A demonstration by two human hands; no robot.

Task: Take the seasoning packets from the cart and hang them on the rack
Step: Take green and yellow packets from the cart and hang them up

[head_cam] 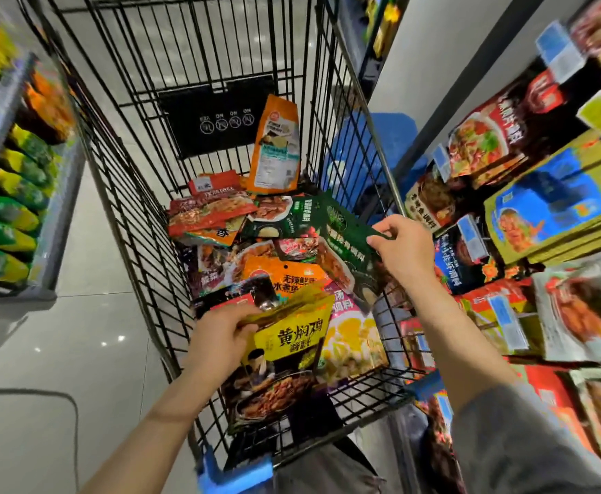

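Pinching the dark green seasoning packet (345, 237) by its top edge, your right hand (404, 244) is lifting it over the cart (142, 222) nearest the rack (527, 215), while your left hand (220, 336) is gripping yellow packets (291, 336).

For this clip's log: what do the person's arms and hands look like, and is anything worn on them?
Both hands, left hand and right hand, are bare: no gloves, rings or watch show. Both forearms are bare too. A loose grey sleeve covers the right upper arm; no sleeve shows on the left arm.
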